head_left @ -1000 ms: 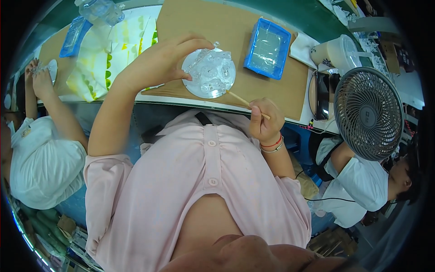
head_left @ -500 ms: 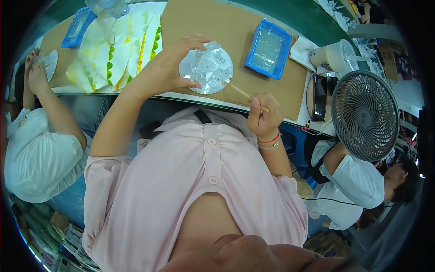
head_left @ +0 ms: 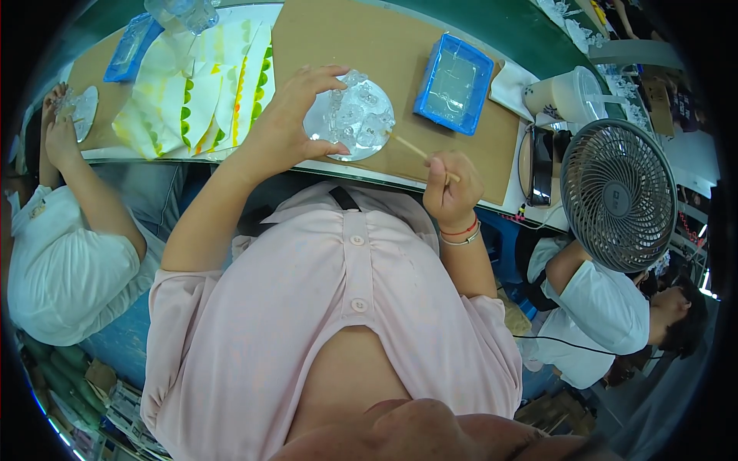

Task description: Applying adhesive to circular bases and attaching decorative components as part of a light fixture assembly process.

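Observation:
My left hand (head_left: 294, 119) curves round the left side of a round pale disc (head_left: 367, 148) on the work board. Its thumb and fingers close on a clear, bumpy plastic piece (head_left: 347, 115) that lies on the disc. My right hand (head_left: 453, 186), with a red cord and a bangle at the wrist, pinches a thin wooden stick (head_left: 412, 147). The stick's tip is at the disc's right rim, beside the clear piece. What is on the tip is too small to tell.
A blue tray (head_left: 486, 87) with clear contents sits right of the disc. Patterned sheets (head_left: 204, 107) lie left. At the right are a lidded cup (head_left: 555, 96), dark glasses (head_left: 543, 165) and a fan (head_left: 619, 196). Co-workers sit on both sides; one's hands (head_left: 61, 131) hold a clear piece.
My right hand has shifted slightly right and down, and the stick is tilted a little differently. My left hand and the disc have barely moved.

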Demonstrator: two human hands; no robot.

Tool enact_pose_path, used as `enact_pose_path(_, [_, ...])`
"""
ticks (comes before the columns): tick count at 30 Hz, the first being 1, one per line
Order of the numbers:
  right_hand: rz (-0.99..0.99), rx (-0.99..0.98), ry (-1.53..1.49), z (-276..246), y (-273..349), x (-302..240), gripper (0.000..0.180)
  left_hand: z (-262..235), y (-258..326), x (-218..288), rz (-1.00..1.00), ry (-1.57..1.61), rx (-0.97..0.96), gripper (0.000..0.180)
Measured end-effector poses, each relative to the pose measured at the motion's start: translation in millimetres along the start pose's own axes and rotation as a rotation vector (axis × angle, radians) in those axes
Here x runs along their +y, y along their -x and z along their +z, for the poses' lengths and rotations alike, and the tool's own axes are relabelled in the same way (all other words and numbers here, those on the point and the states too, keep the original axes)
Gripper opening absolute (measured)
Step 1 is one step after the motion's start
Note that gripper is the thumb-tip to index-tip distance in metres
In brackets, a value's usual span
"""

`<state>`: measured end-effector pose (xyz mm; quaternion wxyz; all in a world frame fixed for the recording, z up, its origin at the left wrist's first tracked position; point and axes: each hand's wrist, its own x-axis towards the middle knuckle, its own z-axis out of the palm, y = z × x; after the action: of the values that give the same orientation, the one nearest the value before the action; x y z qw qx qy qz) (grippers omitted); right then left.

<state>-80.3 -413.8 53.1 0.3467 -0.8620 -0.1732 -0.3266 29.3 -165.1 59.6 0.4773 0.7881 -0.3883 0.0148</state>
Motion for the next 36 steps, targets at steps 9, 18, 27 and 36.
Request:
enact_pose_path(9, [-0.004, -0.115, -0.106, 1, 6, -24, 0.005, 8, 7, 7, -0.023, -0.084, 0.104, 0.074])
enact_pose_path(18, [-0.137, -0.165, -0.14, 9, 12, -19, 0.001, 15, 8, 8, -0.024, -0.093, 0.163, 0.076])
enact_pose_path(27, [-0.036, -0.091, -0.098, 0, 17, -14, 0.002, 32, 12, 12, -0.021, -0.172, 0.307, 0.08])
enact_pose_path(36, [-0.045, -0.129, -0.126, 2, 10, -17, 0.003, 47, 14, 13, -0.07, -0.195, 0.377, 0.082])
